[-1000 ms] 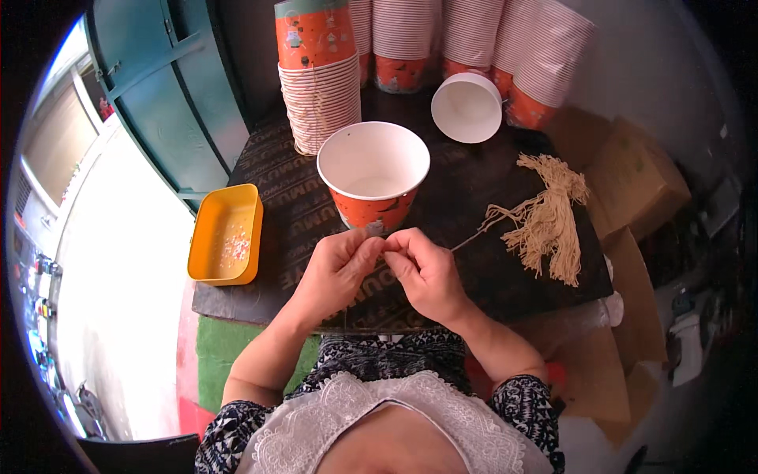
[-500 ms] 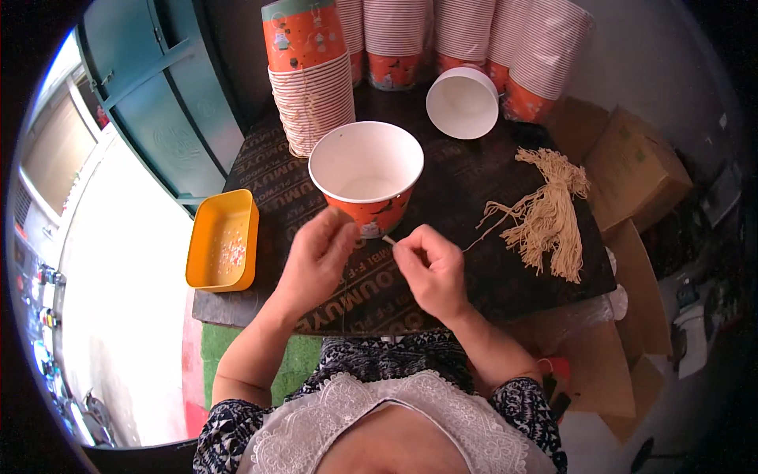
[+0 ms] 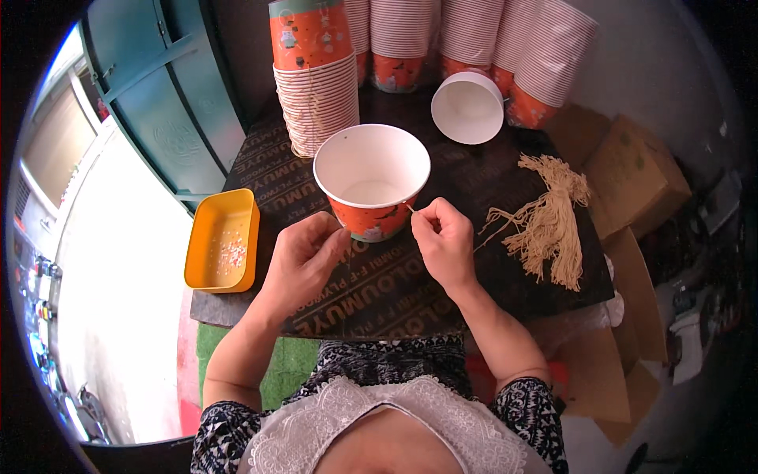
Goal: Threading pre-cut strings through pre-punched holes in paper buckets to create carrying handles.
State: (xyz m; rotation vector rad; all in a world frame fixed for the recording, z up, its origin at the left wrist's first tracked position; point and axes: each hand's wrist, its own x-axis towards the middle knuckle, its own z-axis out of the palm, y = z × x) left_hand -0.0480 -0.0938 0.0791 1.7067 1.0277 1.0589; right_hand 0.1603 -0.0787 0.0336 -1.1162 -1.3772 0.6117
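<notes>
A white-lined orange paper bucket (image 3: pixel 373 221) with a printed pattern stands upright on the dark table, its open mouth facing up. My left hand (image 3: pixel 306 254) is closed against the lower left of its wall, fingers bent and thumb forward; the fingertips are partly hidden. On the other side, my right hand (image 3: pixel 444 241) pinches the end of a thin beige cord (image 3: pixel 410 208). That end touches the bucket just below the rim, where a small dark hole shows. A bundle of beige cords (image 3: pixel 554 225) lies to the right, with loose strands trailing toward my right hand.
Behind the bucket rises a tall stack of paper buckets (image 3: pixel 317 103); several more stacks (image 3: pixel 474 35) line the back. Another white-lined bucket (image 3: pixel 467 109) lies tipped. A yellow tray (image 3: pixel 207 237) holding small pale bits sits left. Cardboard boxes (image 3: pixel 641 178) stand beyond the table's right edge.
My right hand has moved up and right, bringing the cord end to the bucket's wall below the rim. My left hand has shifted slightly left and down, beside the bucket's lower wall.
</notes>
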